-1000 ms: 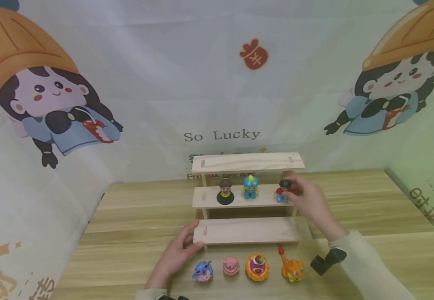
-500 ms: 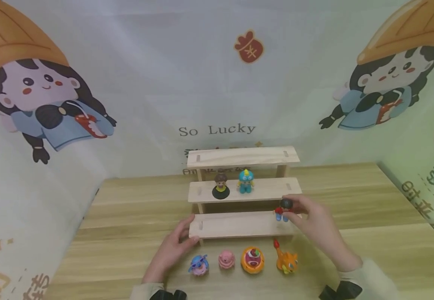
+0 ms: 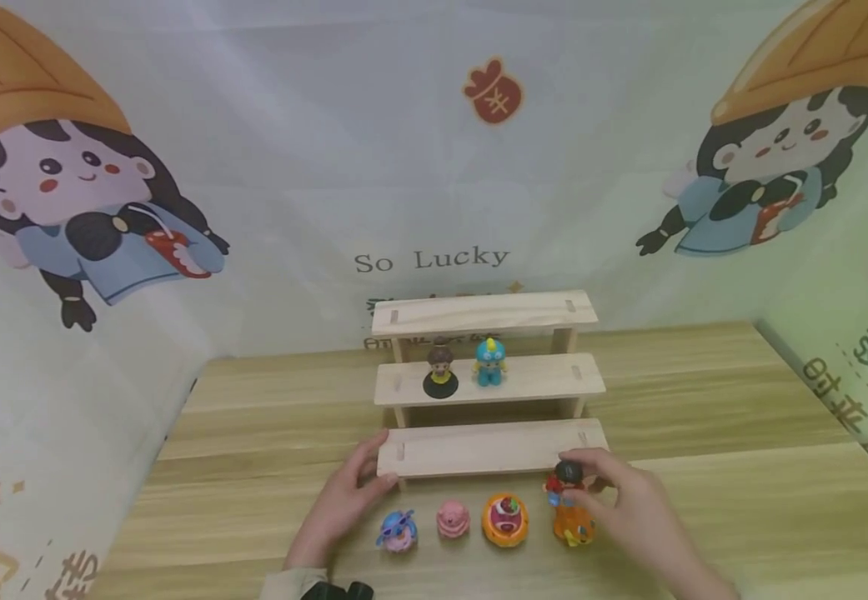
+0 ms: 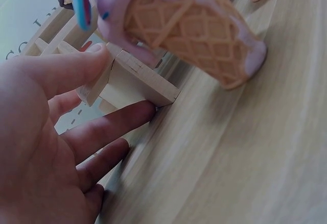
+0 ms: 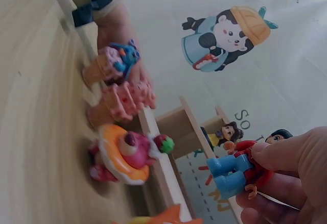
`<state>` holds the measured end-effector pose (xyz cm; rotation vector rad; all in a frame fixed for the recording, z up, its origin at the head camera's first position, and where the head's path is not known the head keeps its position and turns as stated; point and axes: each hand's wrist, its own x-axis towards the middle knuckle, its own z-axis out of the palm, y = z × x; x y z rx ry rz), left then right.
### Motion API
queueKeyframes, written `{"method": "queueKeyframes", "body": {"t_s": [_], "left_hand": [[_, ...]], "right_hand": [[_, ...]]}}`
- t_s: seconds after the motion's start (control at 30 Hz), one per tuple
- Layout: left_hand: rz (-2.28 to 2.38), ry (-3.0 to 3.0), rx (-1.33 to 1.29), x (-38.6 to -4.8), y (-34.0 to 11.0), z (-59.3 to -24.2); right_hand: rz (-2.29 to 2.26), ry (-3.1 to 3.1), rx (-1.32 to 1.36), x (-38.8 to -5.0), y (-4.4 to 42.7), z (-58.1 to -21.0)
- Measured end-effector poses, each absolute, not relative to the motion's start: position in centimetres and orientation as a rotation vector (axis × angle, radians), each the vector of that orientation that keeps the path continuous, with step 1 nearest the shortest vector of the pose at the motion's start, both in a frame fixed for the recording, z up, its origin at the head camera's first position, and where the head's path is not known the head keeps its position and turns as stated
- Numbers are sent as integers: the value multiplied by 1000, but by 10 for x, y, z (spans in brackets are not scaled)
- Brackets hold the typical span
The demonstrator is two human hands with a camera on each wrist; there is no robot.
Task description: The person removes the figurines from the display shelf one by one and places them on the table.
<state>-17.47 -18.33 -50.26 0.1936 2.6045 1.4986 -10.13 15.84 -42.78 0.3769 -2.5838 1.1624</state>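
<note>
My right hand (image 3: 632,508) pinches a small toy figure (image 3: 569,473) with black hair, a red top and blue legs. It hangs in front of the lowest shelf's right end, over an orange creature figurine (image 3: 574,532) that it partly hides. In the right wrist view, thumb and fingers hold the figure's body, its blue legs (image 5: 225,175) sticking out. My left hand (image 3: 343,492) grips the left end of the wooden tiered stand's lowest shelf (image 3: 482,448). The left wrist view has its thumb against the board and a finger touching the leg's foot.
On the middle shelf stand a brown-haired figure (image 3: 440,371) and a turquoise figure (image 3: 490,363). Before the stand are a blue-topped cone toy (image 3: 398,531), a pink cone toy (image 3: 453,519) and an orange-ringed toy (image 3: 505,521). A printed cloth (image 3: 313,167) hangs behind the wooden table (image 3: 268,417).
My right hand has lifted the red-topped figure off the middle shelf's right side and brought it forward and down, past the lowest shelf. My left hand keeps its place on the stand.
</note>
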Motion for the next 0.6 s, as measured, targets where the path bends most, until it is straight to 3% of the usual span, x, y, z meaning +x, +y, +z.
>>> {"method": "queueKeyframes", "body": {"t_s": [0.23, 0.6], "left_hand": [[1489, 2601, 187, -176, -184, -503], [1480, 2605, 181, -175, -184, -503]], "right_hand": [[1199, -2675, 316, -80, 156, -440], [1176, -2581, 679, -60, 155, -477]]}}
